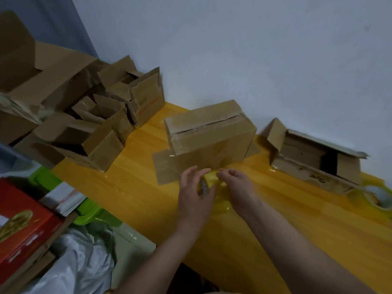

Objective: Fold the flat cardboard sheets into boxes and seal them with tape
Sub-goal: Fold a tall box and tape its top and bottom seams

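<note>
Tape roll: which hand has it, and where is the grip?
The left hand holds the yellow tape roll around its outer rim. The right hand pinches at the roll's top edge, apparently at the tape end; blur hides the exact contact.

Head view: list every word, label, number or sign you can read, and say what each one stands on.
None can be read for certain.
Open box on its side at right: dark print on its lower flap, too blurred to read.
Box by the wall at left: red and dark print, too blurred to read.
Red carton: a gold emblem, no legible words.
Tape roll held in the left hand: a printed core, illegible.
</note>
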`<move>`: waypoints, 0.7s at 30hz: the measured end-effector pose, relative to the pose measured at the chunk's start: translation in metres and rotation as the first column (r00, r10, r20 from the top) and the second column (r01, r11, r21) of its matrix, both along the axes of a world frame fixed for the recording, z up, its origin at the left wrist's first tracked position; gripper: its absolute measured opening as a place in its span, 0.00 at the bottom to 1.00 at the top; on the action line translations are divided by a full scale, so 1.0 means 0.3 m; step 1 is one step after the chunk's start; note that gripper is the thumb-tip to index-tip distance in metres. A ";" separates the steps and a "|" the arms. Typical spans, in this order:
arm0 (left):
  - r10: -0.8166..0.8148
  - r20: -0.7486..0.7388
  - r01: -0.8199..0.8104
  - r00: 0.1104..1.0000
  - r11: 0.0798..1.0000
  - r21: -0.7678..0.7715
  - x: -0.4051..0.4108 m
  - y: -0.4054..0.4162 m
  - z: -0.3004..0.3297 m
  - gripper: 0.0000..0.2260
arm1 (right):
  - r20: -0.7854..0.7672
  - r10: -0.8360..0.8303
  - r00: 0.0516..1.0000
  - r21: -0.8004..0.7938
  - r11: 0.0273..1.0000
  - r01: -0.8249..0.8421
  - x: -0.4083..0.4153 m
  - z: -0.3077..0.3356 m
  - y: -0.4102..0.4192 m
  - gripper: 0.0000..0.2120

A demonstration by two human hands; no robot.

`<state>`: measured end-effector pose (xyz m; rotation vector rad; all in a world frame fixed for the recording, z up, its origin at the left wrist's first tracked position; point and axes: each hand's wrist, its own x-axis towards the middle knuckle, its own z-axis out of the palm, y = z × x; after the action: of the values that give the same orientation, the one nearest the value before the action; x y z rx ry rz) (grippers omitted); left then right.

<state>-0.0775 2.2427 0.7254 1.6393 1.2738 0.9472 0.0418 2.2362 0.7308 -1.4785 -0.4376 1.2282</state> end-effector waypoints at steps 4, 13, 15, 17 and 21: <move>-0.058 -0.099 0.067 0.993 0.994 0.087 0.011 0.014 0.007 0.09 | 0.062 0.021 0.998 0.038 0.999 -0.023 0.016 0.008 -0.022 0.09; -0.090 -0.227 0.148 0.970 0.956 0.255 0.040 0.003 0.014 0.06 | 0.412 0.115 0.904 -0.111 0.991 -0.075 0.054 0.029 -0.089 0.08; -0.072 -0.217 0.128 0.973 0.958 0.256 0.048 0.010 0.007 0.06 | 0.253 0.038 0.967 -0.048 0.999 -0.026 0.086 0.030 -0.114 0.23; -0.099 -0.197 0.141 0.975 0.967 0.212 0.056 0.018 -0.002 0.06 | 0.187 0.052 0.981 0.035 0.998 -0.060 0.127 0.037 -0.150 0.32; -0.203 -0.195 0.229 0.959 0.966 0.118 0.091 -0.002 -0.031 0.05 | 0.612 0.347 0.710 -0.114 0.928 -0.356 0.148 0.035 -0.192 0.19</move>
<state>-0.0503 2.2422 0.7161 1.9680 1.1367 0.7805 0.0863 2.1785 0.7412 -1.8367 -1.2286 0.9764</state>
